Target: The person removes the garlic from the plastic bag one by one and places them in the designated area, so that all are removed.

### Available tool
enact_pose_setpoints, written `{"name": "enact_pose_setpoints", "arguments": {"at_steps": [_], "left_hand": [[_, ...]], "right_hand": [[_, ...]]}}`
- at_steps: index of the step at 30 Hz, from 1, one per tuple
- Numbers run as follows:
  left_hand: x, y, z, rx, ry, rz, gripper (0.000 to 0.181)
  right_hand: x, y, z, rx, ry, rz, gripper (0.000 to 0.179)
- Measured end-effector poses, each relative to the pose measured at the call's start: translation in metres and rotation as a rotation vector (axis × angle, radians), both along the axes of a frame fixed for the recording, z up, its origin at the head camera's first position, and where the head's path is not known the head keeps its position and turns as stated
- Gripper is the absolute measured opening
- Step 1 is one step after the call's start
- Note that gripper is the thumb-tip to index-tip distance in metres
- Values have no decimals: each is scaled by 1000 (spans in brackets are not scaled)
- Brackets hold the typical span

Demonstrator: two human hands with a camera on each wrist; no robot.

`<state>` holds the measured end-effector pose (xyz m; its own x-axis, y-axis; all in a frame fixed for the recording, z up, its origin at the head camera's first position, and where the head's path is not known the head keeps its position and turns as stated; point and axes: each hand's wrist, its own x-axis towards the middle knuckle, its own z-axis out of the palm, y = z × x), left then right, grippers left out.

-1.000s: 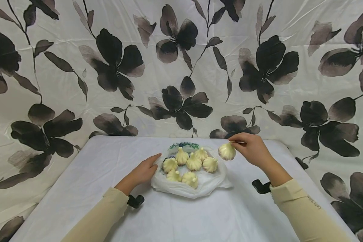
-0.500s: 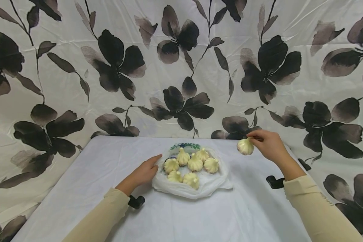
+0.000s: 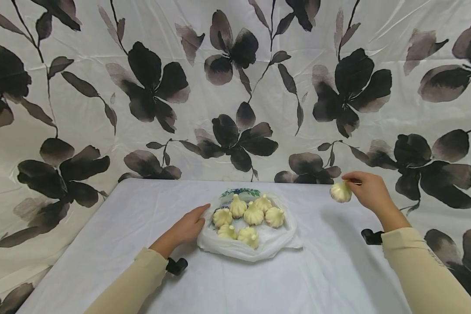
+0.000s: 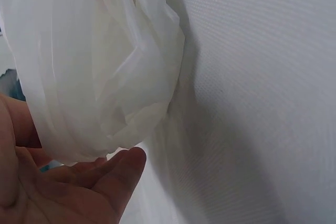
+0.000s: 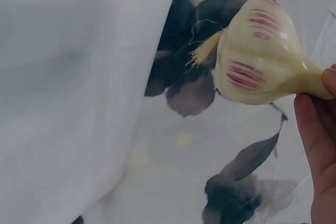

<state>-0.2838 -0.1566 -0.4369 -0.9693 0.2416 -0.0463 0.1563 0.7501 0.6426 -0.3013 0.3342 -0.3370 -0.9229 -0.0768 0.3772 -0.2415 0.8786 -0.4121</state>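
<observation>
My right hand [image 3: 370,192] pinches a pale garlic bulb [image 3: 340,192] by its stem, above the back right part of the table. In the right wrist view that bulb [image 5: 260,56] shows purple streaks and a tuft of dry roots. A white plastic bag [image 3: 255,255] lies with its mouth spread, and several more garlic bulbs [image 3: 253,213] sit inside it. At the bag's left side rests my left hand [image 3: 185,227], index finger straight along the edge. The left wrist view shows the fingers [image 4: 118,179] right against the bag wall, which partly hides the hand.
A white cloth covers the table [image 3: 141,218], whose back edge meets a hanging sheet [image 3: 188,109] printed with dark flowers. A dark wrist camera [image 3: 176,266] is worn at the left wrist, another camera [image 3: 371,237] at the right.
My right hand has carried the garlic bulb rightward, away from the bag. The left hand stays at the bag's side, and the bulbs in the bag keep their places.
</observation>
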Motion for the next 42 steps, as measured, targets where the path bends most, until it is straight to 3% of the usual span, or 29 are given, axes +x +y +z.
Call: {"name": "enact_pose_setpoints", "arguments": {"at_steps": [23,42], "left_hand": [[2,-1,0,-11,7,-16,53],[2,-2,-1,6,0,-5,53]], "right_hand": [[-2,61,-19,-65,-156,-223,32],[-2,93,-46,-98,-170,-361,32]]}}
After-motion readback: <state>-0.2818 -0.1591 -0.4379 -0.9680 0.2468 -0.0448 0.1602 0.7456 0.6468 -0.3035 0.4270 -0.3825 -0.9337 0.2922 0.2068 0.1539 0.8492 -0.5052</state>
